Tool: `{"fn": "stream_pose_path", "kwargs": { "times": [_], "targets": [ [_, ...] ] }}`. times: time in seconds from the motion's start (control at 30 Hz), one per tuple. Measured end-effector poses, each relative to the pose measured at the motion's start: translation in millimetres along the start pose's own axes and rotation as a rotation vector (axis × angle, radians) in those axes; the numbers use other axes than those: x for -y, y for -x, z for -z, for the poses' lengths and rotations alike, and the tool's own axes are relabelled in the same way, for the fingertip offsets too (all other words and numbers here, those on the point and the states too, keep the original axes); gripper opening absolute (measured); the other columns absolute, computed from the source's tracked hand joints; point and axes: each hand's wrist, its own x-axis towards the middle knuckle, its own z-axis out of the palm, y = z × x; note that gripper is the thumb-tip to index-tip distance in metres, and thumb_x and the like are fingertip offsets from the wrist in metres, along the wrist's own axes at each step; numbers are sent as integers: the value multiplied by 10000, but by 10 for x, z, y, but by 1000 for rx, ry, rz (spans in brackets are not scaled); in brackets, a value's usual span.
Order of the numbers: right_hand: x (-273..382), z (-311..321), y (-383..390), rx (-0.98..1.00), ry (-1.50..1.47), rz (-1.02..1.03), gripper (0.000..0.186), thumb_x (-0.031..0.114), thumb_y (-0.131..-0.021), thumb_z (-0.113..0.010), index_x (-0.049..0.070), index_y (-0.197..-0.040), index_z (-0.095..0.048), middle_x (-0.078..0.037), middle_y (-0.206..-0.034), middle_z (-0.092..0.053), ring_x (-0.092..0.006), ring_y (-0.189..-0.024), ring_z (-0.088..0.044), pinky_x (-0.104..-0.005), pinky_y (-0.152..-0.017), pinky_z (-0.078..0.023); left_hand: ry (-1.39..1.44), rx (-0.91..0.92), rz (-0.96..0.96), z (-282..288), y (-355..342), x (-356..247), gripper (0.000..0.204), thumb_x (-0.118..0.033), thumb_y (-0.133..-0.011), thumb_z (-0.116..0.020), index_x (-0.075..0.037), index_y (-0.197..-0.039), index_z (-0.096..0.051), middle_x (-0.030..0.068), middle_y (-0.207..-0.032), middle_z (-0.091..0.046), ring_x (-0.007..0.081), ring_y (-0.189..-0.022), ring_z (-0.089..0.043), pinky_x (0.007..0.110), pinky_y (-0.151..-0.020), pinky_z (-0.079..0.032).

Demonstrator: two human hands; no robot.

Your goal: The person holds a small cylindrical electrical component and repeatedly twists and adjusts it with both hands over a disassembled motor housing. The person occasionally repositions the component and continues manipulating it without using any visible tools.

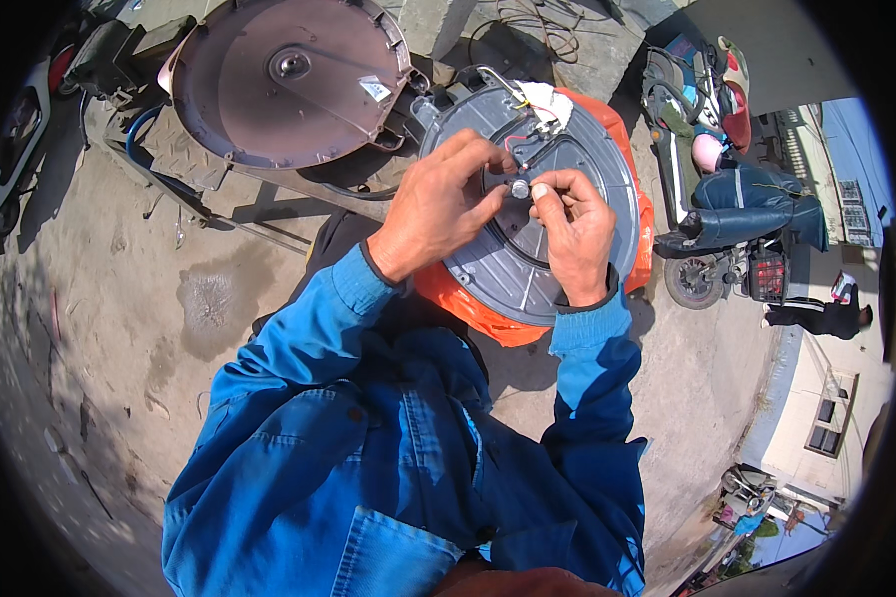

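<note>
At the far left, a blue hose (141, 127) is curving beside a brown disc (269, 109), which is lying with its hub facing up and a small label (374, 89) sticking to it. The left hand (443, 194) is reaching in over a grey disc (498, 277), its grip spreading, thumb and forefinger bending apart just left of a small metal knob (520, 188). The knob is sitting between the two hands, over the grey disc's middle. The right hand (573, 224) is bringing thumb and forefinger together at the knob's right edge; whether this grip is pinching the knob, I cannot tell. Above the fingers, a red wire (511, 146) is running near a white scrap (548, 105). An orange bag (498, 320) is showing around the grey disc's edge. Farther right, a motorbike (694, 282) is standing on the ground.
</note>
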Motion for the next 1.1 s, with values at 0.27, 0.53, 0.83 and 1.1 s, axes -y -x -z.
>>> {"fn": "stream_pose_path", "kwargs": {
  "times": [0.27, 0.53, 0.83, 1.1],
  "targets": [
    [68, -13, -3, -10, -48, -53, 93, 67, -1062, -742, -20, -1095, -748, -19, -925, -754, -76, -817, -686, -257, -732, -559, 17, 11, -82, 0, -22, 5, 304, 59, -881, -804, -50, -1158, -745, 74, -1146, -680, 197, -890, -692, 335, -775, -568],
    [29, 27, -25, 23, -133, -128, 101, 96, -1067, -742, -4, -1080, -752, -21, -912, -753, -80, -783, -689, -241, -701, -540, -30, -4, -98, -4, -5, 42, 261, -31, -904, -858, -76, -1126, -730, 71, -1132, -692, 249, -871, -759, 374, -763, -615],
    [33, 42, -50, 53, -209, -181, 123, 105, -1082, -713, -13, -1086, -747, -55, -879, -771, -94, -753, -710, -241, -680, -532, -6, 3, -74, -17, 6, 67, 169, -24, -959, -818, -30, -1101, -727, 73, -998, -702, 192, -770, -707, 339, -688, -567],
    [36, 65, -46, 74, -220, -210, 164, 177, -1095, -719, 16, -1127, -734, -48, -899, -769, -98, -757, -712, -232, -697, -524, -5, 11, -56, -21, 6, 53, 160, -29, -966, -818, -28, -1095, -723, 77, -972, -709, 189, -773, -720, 339, -682, -566]
  ]
}}
